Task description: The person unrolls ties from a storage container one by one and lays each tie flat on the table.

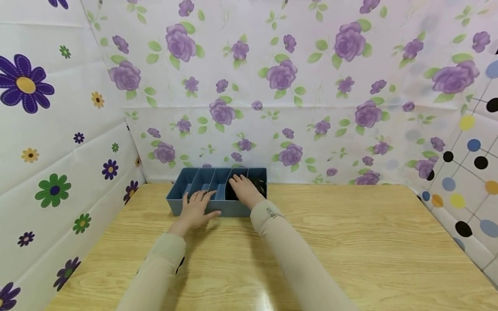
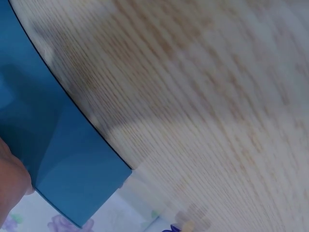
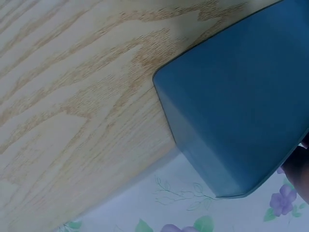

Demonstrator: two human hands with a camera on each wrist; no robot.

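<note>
A blue box with a row of compartments stands at the back of the table, against the patterned backdrop. My left hand rests at its front wall, fingers spread over the rim and thumb pointing right along the outside. Over the right-hand compartments lies my right hand, its fingers reaching in among dark contents; its thumb is hidden. Black material fills the rightmost compartment, and more black shows just left of the hand. The left compartments show bare blue insides. In the right wrist view, a fingertip shows past the box's rim.
The wood-grain table extends in front of the box and to its right. A floral sheet hangs close behind the box. Patterned sheets also close off the left and right sides. A small dark thing shows beside the left sleeve.
</note>
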